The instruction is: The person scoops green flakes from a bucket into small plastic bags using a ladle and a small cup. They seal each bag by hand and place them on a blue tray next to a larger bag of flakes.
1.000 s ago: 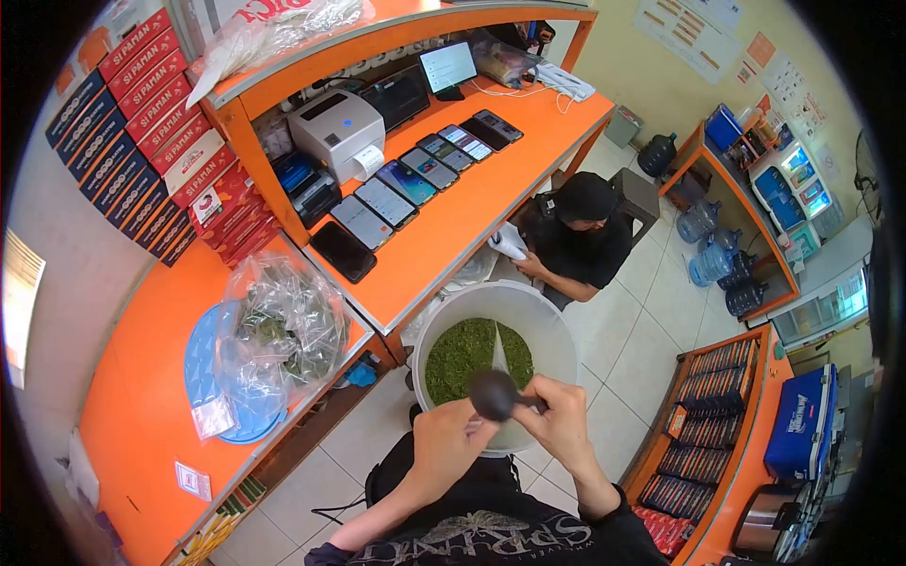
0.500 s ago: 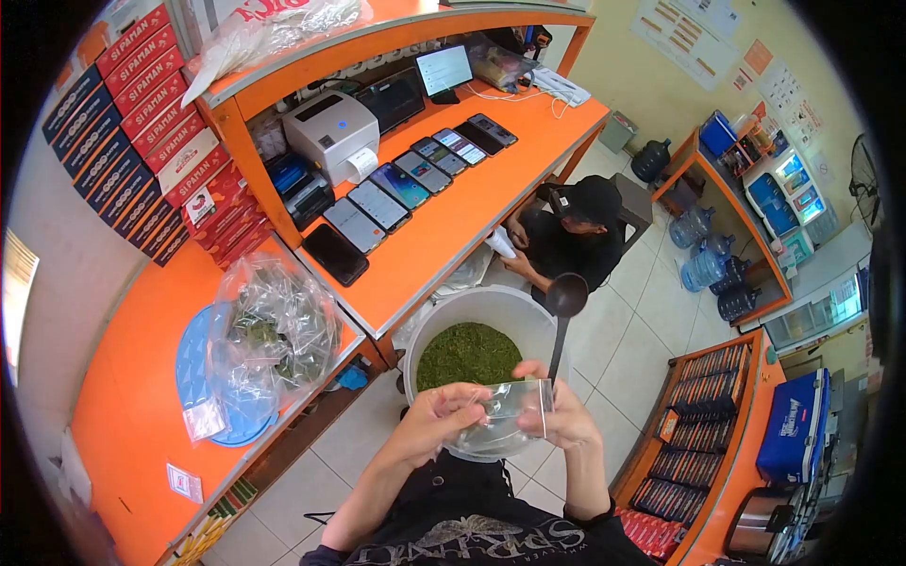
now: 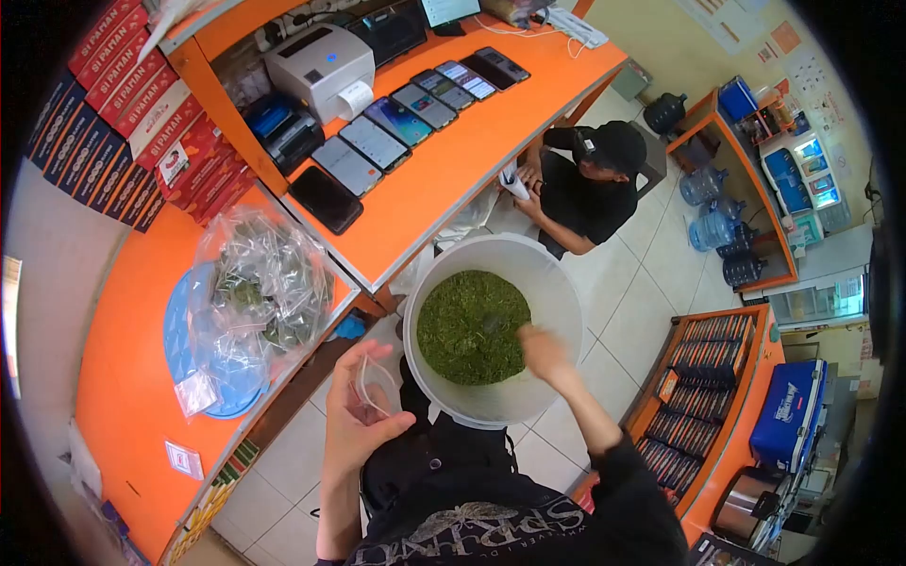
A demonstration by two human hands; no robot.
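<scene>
In my left hand (image 3: pixel 363 406) is a small clear zip bag (image 3: pixel 377 385), its mouth held apart between thumb and fingers. My right hand (image 3: pixel 547 357), smeared by motion, is closed inside the right side of a large whitish plastic tub (image 3: pixel 557 292). A dark ladle (image 3: pixel 493 324) shows faintly by that hand, its bowl partly sunk in chopped green leaf (image 3: pixel 462 311). Most of the ladle's handle is hidden or blurred. The tub stands right in front of me, and the bag is just outside its left rim.
On the orange counter (image 3: pixel 406 217) lie several phones (image 3: pixel 387 141) beside a label printer (image 3: pixel 321 71). A clear bag of green packets (image 3: pixel 260 283) rests over a blue tray (image 3: pixel 179 330) to the left. A person in black (image 3: pixel 590 189) sits beyond the tub.
My hands have parted. The left one has carried the bag left and its mouth is now spread. My right hand has brought the ladle down into the green leaf.
</scene>
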